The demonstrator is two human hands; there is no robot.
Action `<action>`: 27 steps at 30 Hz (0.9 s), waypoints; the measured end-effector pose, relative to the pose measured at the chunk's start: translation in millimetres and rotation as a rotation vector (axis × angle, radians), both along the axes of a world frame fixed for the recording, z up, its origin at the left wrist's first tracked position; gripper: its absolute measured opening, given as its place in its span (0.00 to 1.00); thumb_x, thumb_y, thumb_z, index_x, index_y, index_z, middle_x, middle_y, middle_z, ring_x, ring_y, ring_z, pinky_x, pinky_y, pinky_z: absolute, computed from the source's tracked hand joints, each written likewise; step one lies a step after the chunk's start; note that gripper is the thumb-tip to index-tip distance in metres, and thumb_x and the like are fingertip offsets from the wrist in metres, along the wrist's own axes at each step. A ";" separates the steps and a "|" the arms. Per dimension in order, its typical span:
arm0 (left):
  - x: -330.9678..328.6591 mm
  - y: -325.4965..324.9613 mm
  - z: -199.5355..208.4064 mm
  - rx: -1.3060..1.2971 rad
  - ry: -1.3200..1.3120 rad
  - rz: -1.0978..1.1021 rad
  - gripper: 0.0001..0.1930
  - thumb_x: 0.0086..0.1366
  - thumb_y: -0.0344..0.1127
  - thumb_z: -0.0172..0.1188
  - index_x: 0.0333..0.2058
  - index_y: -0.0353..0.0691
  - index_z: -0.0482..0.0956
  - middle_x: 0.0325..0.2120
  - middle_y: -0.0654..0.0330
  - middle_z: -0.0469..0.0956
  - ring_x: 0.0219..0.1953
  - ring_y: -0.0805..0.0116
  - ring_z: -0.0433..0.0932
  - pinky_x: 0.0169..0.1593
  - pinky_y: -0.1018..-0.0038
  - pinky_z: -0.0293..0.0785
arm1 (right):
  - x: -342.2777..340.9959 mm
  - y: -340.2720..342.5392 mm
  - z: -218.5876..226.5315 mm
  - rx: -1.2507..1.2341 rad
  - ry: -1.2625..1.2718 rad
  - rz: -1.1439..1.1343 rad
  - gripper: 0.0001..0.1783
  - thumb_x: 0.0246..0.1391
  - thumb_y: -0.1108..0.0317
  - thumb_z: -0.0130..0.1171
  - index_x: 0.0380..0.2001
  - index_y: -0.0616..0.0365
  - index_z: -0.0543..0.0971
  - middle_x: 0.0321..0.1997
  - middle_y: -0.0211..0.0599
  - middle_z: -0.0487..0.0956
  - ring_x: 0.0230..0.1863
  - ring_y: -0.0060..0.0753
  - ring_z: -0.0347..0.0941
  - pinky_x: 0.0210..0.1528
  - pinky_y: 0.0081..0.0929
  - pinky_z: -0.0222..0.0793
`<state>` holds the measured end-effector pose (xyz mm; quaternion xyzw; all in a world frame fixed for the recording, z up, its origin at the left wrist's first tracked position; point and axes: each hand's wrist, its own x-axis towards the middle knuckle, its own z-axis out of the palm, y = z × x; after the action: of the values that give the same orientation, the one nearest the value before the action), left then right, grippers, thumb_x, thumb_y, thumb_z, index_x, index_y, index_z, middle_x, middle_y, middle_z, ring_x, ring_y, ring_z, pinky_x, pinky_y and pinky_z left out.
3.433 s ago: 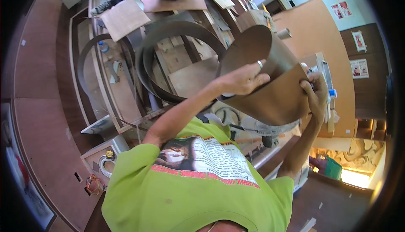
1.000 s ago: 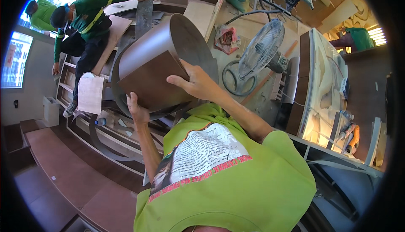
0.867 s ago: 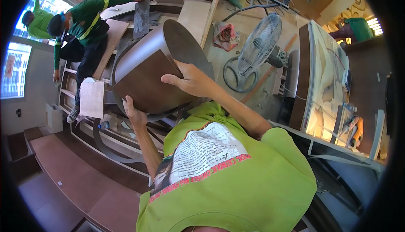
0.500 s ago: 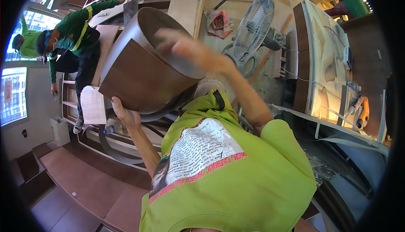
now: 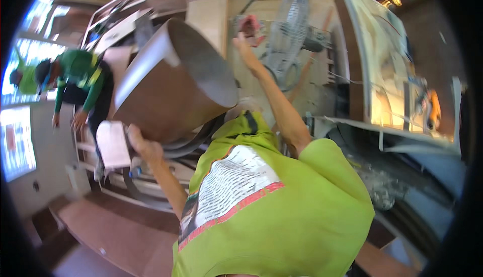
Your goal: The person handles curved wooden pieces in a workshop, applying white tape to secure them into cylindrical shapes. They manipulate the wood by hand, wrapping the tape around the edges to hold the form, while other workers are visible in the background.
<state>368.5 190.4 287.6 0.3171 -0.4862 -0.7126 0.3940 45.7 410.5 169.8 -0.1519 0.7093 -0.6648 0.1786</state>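
A large brown sheet (image 5: 161, 101), bent into a wide cylinder with a smooth greyish inside, leans in front of me. My left hand (image 5: 145, 143) grips its lower left edge, thumb up. Beyond the sheet's right rim, my right arm stretches forward. My right hand (image 5: 243, 41) is off the sheet and overlaps a pink and red plastic bag (image 5: 250, 28); blur hides its fingers and whether it touches the bag. Beside my left hand is a pale rounded board (image 5: 112, 144).
A pedestal fan (image 5: 288, 35) stands right of the bag. At the left, a co-worker in a green top (image 5: 78, 70) bends over wooden frames. A bench at the right holds an orange-handled tool (image 5: 433, 108). Brown curved panels (image 5: 126, 236) lie at the lower left.
My right hand has left the rolled sheet's opening and moved forward to the bag. The sheet's overlapping edge no longer shows as a separate corner. The co-worker's raised arm has come down.
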 end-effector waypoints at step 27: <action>-101.3 27.3 59.8 -0.318 -0.213 0.048 0.31 0.68 0.49 0.53 0.58 0.26 0.65 0.55 0.43 0.68 0.53 0.54 0.70 0.58 0.62 0.69 | 101.5 534.8 437.9 0.089 1.390 -2.087 0.14 0.60 0.64 0.55 0.40 0.67 0.76 0.38 0.40 0.79 0.38 0.29 0.75 0.45 0.27 0.71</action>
<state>267.2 217.7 347.4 0.3359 -0.6241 -0.5795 0.4023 147.2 945.3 607.7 0.1695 0.4571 -0.2443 -0.8382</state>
